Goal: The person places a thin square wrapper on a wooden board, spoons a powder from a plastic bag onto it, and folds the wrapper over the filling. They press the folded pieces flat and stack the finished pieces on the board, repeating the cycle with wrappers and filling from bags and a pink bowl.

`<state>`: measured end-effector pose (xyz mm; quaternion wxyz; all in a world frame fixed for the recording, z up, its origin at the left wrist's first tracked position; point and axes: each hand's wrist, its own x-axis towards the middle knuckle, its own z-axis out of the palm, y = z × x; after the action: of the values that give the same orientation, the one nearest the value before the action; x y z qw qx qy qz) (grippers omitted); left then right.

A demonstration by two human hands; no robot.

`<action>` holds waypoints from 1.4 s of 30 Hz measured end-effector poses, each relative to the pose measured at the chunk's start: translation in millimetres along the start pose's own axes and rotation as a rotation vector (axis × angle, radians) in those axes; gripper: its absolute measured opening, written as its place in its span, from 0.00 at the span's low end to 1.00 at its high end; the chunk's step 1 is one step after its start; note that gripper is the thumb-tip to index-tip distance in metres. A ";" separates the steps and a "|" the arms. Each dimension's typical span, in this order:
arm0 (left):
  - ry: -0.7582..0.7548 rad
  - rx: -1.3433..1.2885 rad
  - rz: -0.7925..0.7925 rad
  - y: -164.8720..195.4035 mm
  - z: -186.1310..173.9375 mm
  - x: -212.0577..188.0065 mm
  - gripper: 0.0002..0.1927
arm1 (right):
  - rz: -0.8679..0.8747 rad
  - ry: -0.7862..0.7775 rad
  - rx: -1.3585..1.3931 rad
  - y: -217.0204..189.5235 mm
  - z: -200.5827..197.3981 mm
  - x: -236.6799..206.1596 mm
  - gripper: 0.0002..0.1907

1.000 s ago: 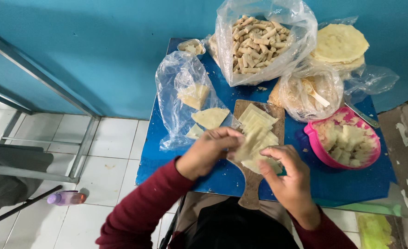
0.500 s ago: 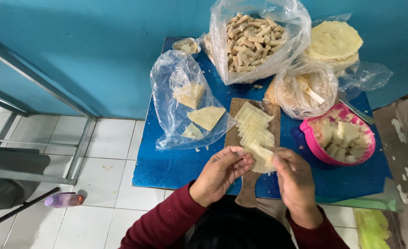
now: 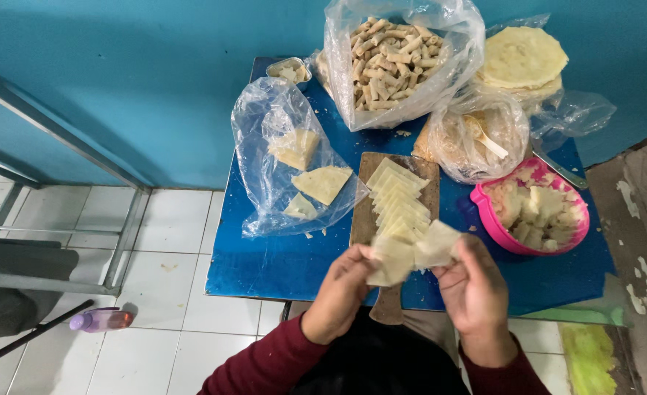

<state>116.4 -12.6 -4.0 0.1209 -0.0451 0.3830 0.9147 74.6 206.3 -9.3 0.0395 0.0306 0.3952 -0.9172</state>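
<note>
Since half a second ago both hands have lifted off the wooden cutting board (image 3: 371, 219) and now peel thin pale square dough wrappers (image 3: 411, 256) apart above the blue table's (image 3: 265, 263) near edge. Left hand (image 3: 342, 292) pinches one sheet; right hand (image 3: 473, 281) grips the other. Left to right: one clear plastic bag (image 3: 265, 168) holding three pale wedges, one bag of rolled sticks (image 3: 389, 62), one pink bowl (image 3: 532, 216).

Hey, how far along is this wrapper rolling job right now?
Done: a clear bag of rolled pieces is well filled. In hand: the left hand and right hand hold pale wrapper sheets. Left: a stack of wrappers on the wooden board and filling in the pink bowl.
</note>
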 end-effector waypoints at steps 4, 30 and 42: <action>0.018 -0.125 0.030 24.1 -3.3 -7.6 0.19 | 0.079 0.133 0.177 -14.8 -4.2 10.8 0.15; 0.158 1.032 0.467 118.7 -22.4 -16.2 0.12 | -0.816 -0.103 -1.799 8.7 76.8 -11.5 0.13; 0.294 1.784 0.789 121.1 -6.4 3.7 0.26 | -0.775 -0.057 -1.749 -31.2 44.1 -7.8 0.21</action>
<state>81.8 -98.5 74.4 -0.2522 0.0804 0.9312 0.2507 78.3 195.9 44.1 -0.2483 -0.1650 0.9220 -0.2470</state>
